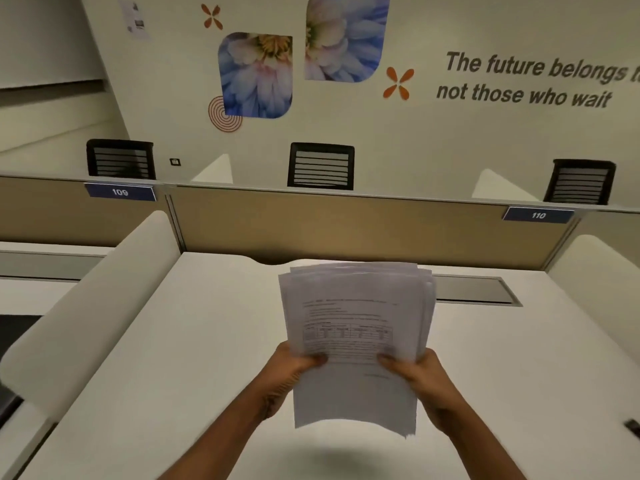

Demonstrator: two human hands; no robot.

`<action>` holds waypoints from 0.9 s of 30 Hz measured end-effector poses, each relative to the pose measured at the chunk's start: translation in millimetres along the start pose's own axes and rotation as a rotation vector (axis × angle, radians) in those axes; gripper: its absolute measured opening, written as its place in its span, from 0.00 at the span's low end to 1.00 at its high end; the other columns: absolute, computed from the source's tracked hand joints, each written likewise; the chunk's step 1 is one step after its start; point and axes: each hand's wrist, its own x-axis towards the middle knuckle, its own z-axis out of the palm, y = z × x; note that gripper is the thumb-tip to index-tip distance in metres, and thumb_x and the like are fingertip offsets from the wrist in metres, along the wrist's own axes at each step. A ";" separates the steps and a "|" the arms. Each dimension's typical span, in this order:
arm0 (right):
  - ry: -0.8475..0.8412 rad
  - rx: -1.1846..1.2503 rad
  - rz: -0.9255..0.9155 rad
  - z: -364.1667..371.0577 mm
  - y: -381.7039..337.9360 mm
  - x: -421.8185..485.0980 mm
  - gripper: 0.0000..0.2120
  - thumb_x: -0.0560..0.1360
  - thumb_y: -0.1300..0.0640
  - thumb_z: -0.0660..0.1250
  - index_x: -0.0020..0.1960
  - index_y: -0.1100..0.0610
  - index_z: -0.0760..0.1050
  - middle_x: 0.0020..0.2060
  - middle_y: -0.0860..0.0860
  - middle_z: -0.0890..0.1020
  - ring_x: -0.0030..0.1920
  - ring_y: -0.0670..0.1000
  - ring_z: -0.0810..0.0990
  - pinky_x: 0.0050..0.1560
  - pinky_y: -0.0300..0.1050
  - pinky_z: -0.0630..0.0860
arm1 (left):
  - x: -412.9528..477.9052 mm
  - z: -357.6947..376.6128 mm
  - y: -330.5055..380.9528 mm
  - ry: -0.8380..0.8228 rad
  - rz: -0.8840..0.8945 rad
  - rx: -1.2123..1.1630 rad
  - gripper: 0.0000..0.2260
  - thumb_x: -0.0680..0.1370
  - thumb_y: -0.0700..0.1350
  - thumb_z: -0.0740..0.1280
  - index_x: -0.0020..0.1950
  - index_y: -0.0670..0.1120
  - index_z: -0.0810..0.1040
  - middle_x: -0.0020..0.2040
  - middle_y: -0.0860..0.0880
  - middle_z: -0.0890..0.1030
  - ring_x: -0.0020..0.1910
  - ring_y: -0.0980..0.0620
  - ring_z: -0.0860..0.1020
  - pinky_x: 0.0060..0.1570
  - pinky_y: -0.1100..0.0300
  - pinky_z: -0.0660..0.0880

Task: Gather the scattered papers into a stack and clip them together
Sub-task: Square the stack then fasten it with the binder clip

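A stack of white printed papers (356, 327) is held upright above the white desk (194, 341), its top sheet showing text and a table. My left hand (294, 368) grips the stack's left edge, thumb on the front. On the right edge sits my right hand (415, 372), thumb also pressed on the front. The sheets are roughly aligned, with upper edges fanned slightly. A small dark object (633, 426), possibly a clip, lies at the desk's far right edge.
White side dividers (93, 303) flank the desk, and a tan partition (346, 226) with labels 109 and 110 closes the back. A grey cable tray lid (474, 289) is set into the desk behind the papers. Black chairs stand beyond the partition.
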 end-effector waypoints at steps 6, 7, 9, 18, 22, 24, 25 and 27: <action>0.114 -0.008 -0.045 -27.1 25.9 -1.3 0.14 0.72 0.61 0.78 0.57 0.56 0.84 0.48 0.53 0.89 0.49 0.59 0.86 0.48 0.53 0.85 | 8.4 41.7 -15.1 0.146 0.041 0.011 0.15 0.74 0.39 0.76 0.60 0.48 0.84 0.55 0.48 0.88 0.57 0.42 0.84 0.60 0.44 0.81; 0.124 -0.006 -0.047 -33.2 31.3 -2.7 0.12 0.72 0.61 0.77 0.55 0.56 0.84 0.47 0.53 0.89 0.48 0.59 0.86 0.47 0.52 0.85 | 8.5 50.3 -19.6 0.173 0.042 0.010 0.15 0.74 0.39 0.76 0.59 0.48 0.84 0.54 0.48 0.88 0.56 0.42 0.84 0.59 0.46 0.82; 0.109 -0.023 -0.018 -47.0 40.8 -6.2 0.11 0.72 0.61 0.77 0.53 0.54 0.84 0.45 0.52 0.89 0.47 0.57 0.87 0.47 0.53 0.86 | 6.9 68.8 -29.1 0.218 0.034 0.026 0.15 0.73 0.38 0.77 0.58 0.49 0.85 0.53 0.49 0.88 0.55 0.43 0.85 0.53 0.51 0.84; 0.074 0.037 0.001 -101.4 48.1 -13.4 0.09 0.74 0.62 0.75 0.51 0.51 0.85 0.44 0.52 0.89 0.47 0.56 0.87 0.49 0.57 0.85 | -6.3 135.4 -48.5 0.369 0.016 -0.026 0.19 0.72 0.33 0.77 0.60 0.48 0.84 0.51 0.47 0.88 0.56 0.43 0.83 0.53 0.53 0.83; 0.074 0.044 -0.012 -104.9 46.8 -12.4 0.08 0.74 0.58 0.76 0.52 0.51 0.85 0.43 0.51 0.89 0.47 0.57 0.87 0.49 0.56 0.85 | -12.3 140.8 -42.8 0.402 0.038 -0.022 0.18 0.72 0.34 0.76 0.60 0.49 0.84 0.52 0.47 0.88 0.55 0.44 0.83 0.52 0.52 0.83; 0.054 0.050 -0.001 -106.6 48.8 -12.5 0.11 0.73 0.58 0.76 0.55 0.51 0.84 0.46 0.50 0.89 0.51 0.57 0.86 0.52 0.55 0.85 | -14.5 134.6 -37.9 0.408 0.038 -0.018 0.17 0.73 0.35 0.76 0.59 0.50 0.84 0.52 0.49 0.88 0.56 0.46 0.83 0.50 0.57 0.81; 0.048 0.061 0.002 -107.5 49.2 -12.8 0.12 0.73 0.58 0.76 0.57 0.52 0.84 0.47 0.51 0.89 0.52 0.57 0.85 0.52 0.54 0.84 | -15.7 131.6 -35.4 0.411 0.038 -0.021 0.17 0.72 0.35 0.76 0.59 0.49 0.84 0.51 0.49 0.88 0.56 0.46 0.83 0.49 0.59 0.80; 0.036 0.076 0.005 -107.4 47.5 -13.1 0.12 0.73 0.59 0.76 0.56 0.53 0.84 0.47 0.52 0.89 0.52 0.59 0.85 0.51 0.51 0.83 | -15.8 130.8 -30.6 0.397 0.032 -0.013 0.17 0.72 0.35 0.77 0.59 0.49 0.84 0.51 0.50 0.89 0.56 0.47 0.83 0.49 0.61 0.79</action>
